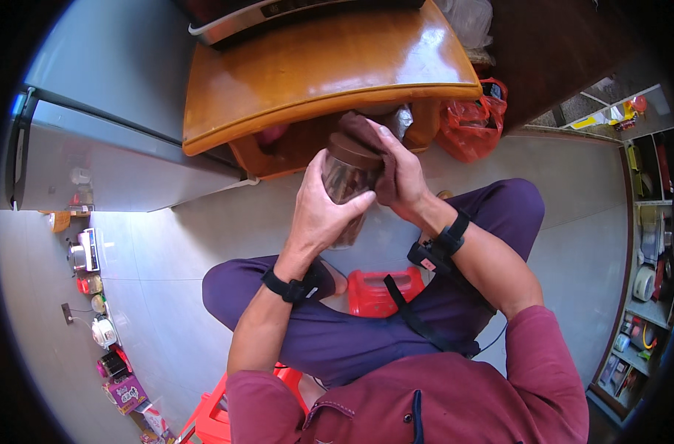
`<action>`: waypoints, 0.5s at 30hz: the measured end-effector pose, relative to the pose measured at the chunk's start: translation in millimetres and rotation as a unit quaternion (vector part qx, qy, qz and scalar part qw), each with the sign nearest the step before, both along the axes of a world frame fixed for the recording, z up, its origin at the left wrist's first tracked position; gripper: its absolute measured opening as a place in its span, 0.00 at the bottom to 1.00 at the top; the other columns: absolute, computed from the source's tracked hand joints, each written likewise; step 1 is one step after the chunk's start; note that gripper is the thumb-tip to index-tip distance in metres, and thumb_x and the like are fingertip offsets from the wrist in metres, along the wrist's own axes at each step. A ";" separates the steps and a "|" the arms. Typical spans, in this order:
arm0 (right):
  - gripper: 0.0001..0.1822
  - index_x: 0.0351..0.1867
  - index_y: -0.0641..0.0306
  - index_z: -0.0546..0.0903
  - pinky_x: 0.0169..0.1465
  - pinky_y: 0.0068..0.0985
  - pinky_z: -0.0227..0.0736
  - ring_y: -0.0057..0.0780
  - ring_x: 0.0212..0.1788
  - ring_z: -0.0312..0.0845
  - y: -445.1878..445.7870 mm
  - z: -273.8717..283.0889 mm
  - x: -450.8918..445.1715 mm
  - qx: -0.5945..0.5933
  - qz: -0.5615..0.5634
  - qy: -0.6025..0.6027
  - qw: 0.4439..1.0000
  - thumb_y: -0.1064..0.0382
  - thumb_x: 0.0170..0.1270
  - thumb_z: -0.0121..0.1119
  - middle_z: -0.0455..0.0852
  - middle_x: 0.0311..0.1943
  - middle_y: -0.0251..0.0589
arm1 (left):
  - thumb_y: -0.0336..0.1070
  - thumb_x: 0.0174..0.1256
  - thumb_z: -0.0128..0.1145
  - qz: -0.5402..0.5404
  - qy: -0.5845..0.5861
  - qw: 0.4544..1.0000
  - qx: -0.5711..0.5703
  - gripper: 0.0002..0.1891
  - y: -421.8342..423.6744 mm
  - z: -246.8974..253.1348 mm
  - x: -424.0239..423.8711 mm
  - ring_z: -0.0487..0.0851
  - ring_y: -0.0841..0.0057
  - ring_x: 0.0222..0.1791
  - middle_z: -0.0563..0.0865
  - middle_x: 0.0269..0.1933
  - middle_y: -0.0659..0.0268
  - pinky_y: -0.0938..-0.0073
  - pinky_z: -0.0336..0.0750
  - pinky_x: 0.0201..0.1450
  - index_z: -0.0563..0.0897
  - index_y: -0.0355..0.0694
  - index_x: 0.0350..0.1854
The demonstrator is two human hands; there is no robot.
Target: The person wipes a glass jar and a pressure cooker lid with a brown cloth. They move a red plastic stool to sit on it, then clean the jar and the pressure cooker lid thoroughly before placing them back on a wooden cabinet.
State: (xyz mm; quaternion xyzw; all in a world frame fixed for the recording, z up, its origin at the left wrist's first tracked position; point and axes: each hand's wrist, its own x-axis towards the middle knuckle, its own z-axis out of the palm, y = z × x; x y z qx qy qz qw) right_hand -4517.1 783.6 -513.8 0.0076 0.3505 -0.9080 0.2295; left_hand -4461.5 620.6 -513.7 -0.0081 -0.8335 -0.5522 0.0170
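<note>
My left hand (327, 205) grips a clear jar (345, 176) with a brown lid (355, 151) and dark contents, held tilted in front of a wooden table. A dark brown cloth (368, 136) is in my right hand (404, 172), pressed against the right side of the jar and its lid. Just below the jar, partly behind my left hand, another clear container (348, 236) shows; its contents cannot be made out.
The varnished wooden table (326, 66) stands ahead, a grey refrigerator (104, 150) at left. Red plastic bags (473, 125) lie right of the table. A red plastic stool (384, 291) is between my legs. Shelves (650, 250) line the right side.
</note>
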 end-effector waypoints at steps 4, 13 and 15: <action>0.32 0.80 0.67 0.62 0.79 0.29 0.54 0.27 0.75 0.61 -14.1 -8.1 18.9 0.160 -0.061 0.104 0.980 0.46 0.87 0.42 0.69 0.73 0.40 | 0.49 0.64 0.76 0.029 -0.036 0.981 0.188 0.41 -3.6 -6.0 -5.6 0.82 0.65 0.62 0.82 0.64 0.55 0.64 0.75 0.69 0.71 0.32 0.73; 0.46 0.84 0.75 0.47 0.86 0.38 0.42 0.54 0.87 0.44 -23.9 -17.6 73.2 0.447 -0.040 0.447 0.773 0.57 0.75 0.58 0.46 0.85 0.66 | 0.51 0.78 0.64 0.163 -0.039 0.869 0.466 0.28 -27.2 -2.7 -11.1 0.84 0.71 0.60 0.83 0.61 0.59 0.66 0.79 0.66 0.73 0.38 0.69; 0.46 0.84 0.76 0.48 0.86 0.38 0.43 0.53 0.87 0.45 -23.9 -13.8 56.2 0.436 -0.032 0.388 0.811 0.57 0.75 0.57 0.48 0.85 0.65 | 0.54 0.82 0.56 0.137 -0.068 0.881 0.447 0.28 -26.8 -10.6 -9.9 0.87 0.64 0.59 0.86 0.61 0.55 0.61 0.81 0.66 0.75 0.37 0.70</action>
